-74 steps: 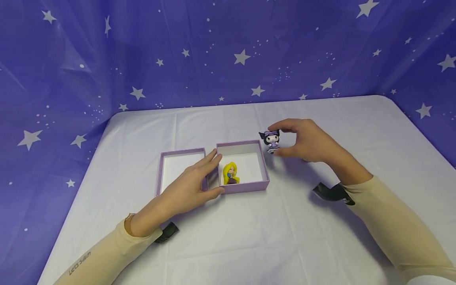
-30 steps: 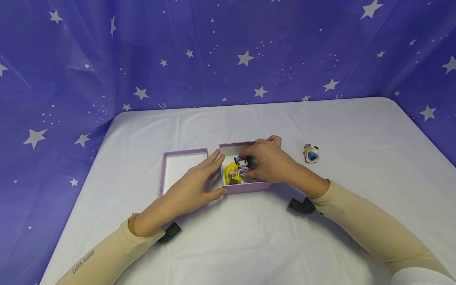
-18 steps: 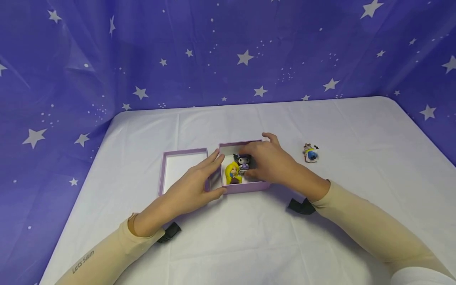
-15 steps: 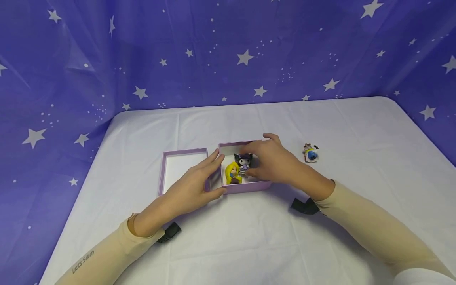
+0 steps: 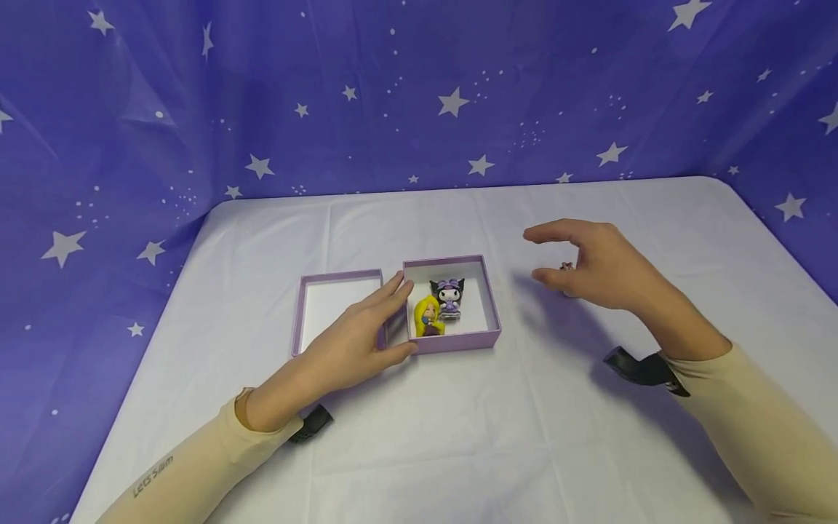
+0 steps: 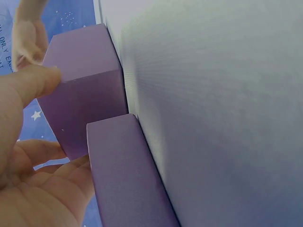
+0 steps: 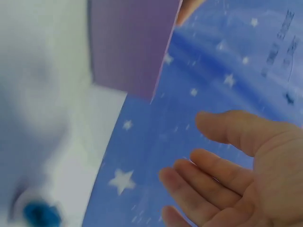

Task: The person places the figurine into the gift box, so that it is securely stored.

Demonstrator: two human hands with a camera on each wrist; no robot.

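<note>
1. Kuromi figure (image 5: 449, 298) now stands inside the purple box (image 5: 487, 291), just beside the yellow-haired figure (image 5: 427, 317); half a second ago the right hand was over it in the box, and now nothing holds it.
2. Right hand (image 5: 599, 263) has lifted out of the box and moved toward the right edge of the surface (image 5: 458, 437). Its fingers (image 7: 208, 175) are spread and loosely bent, and they hold nothing.
3. Small blue-and-white figure (image 5: 567, 268) lies on the surface right behind that hand, mostly hidden in the head view; the hand hovers close to it, and I cannot tell whether they touch.
4. Left hand (image 5: 350, 342) has not moved: thumb and fingers rest against the near left corner of the box, beside the box lid (image 5: 300, 320), bracing rather than clasping it.
5. Judging from this, two figures are placed and the third is next in line.
</note>
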